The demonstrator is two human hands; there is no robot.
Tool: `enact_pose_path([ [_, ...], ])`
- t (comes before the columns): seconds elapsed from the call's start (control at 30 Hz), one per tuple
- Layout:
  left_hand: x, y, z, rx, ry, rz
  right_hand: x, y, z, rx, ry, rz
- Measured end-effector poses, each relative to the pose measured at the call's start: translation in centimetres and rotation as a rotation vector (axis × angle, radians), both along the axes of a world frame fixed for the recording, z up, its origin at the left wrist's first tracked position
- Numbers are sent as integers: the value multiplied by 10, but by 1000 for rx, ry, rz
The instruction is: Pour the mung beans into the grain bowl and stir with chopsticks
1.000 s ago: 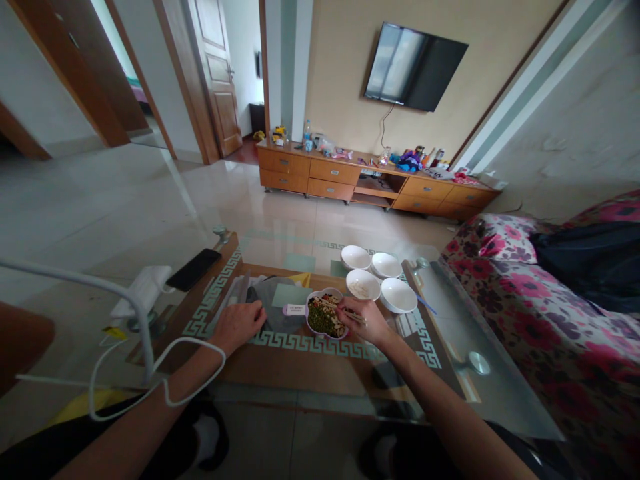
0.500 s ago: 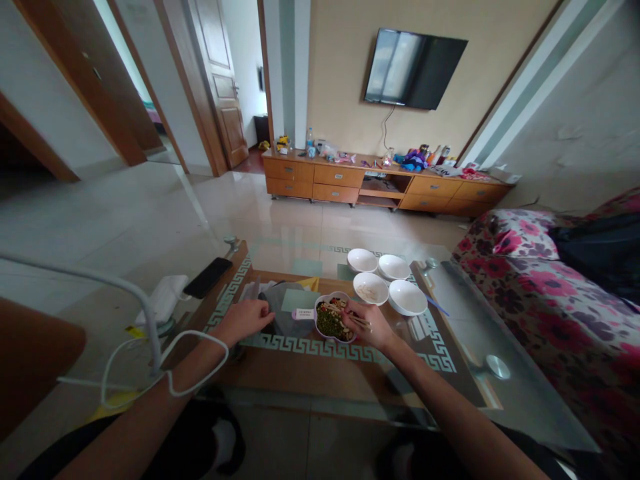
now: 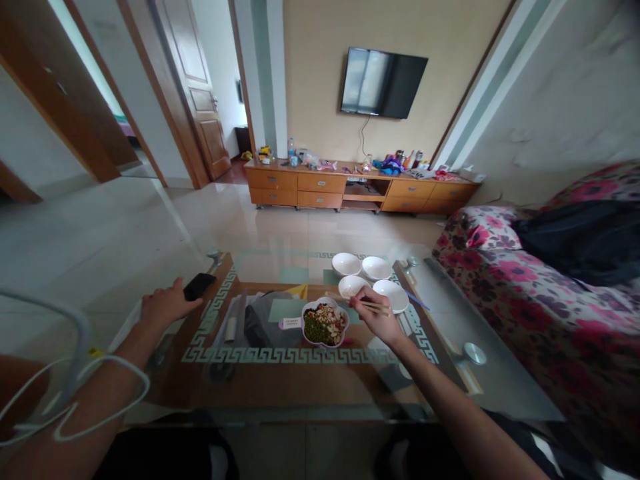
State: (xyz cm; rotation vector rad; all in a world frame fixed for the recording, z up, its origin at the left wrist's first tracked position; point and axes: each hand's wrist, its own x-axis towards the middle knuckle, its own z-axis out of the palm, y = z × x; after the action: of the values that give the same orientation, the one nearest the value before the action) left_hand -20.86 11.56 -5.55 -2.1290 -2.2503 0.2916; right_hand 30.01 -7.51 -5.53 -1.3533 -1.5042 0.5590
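Observation:
My right hand [image 3: 380,319] is closed on a pair of chopsticks [image 3: 376,307], held low at the near edge of a white bowl [image 3: 350,284]. The hand hides part of that bowl. Just to the left stands a flower-shaped dish [image 3: 324,345] with green beans, pale nuts and reddish pieces in it; a labelled handle [image 3: 289,323] sticks out from its left side. At the table's left side my left hand [image 3: 167,305] has its fingers apart, close beside a black phone [image 3: 199,287]. Whether it touches the phone, I cannot tell.
Three more white bowls [image 3: 391,297] cluster around the first one. A glass table [image 3: 240,387] bears everything. A grey stand arm and white cable [image 3: 115,363] cross near my left forearm. A flowered sofa [image 3: 500,280] stands right; a wooden cabinet [image 3: 320,183] lies beyond.
My left hand has moved left towards the phone, its fingers spreading from a curl. My right hand has carried the chopsticks from the flower-shaped dish to the white bowl. The view has shifted.

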Motion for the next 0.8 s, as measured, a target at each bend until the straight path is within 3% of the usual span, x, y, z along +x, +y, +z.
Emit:
enact_pose_path([
  [0.17,9,1,4,-12,71,17,54,6,7,-26,-75,-227],
  [0.27,11,0,2,-39,37,28,72,8,2,-76,-111,-267],
  [0.6,11,-14,-11,-35,52,-1,71,14,-8,-133,-179,-244],
  [0.7,19,-19,-6,-17,71,-12,72,15,-7,-165,-174,-244],
  [0.8,44,-33,8,95,-19,-132,73,14,-4,-143,-164,-251],
])
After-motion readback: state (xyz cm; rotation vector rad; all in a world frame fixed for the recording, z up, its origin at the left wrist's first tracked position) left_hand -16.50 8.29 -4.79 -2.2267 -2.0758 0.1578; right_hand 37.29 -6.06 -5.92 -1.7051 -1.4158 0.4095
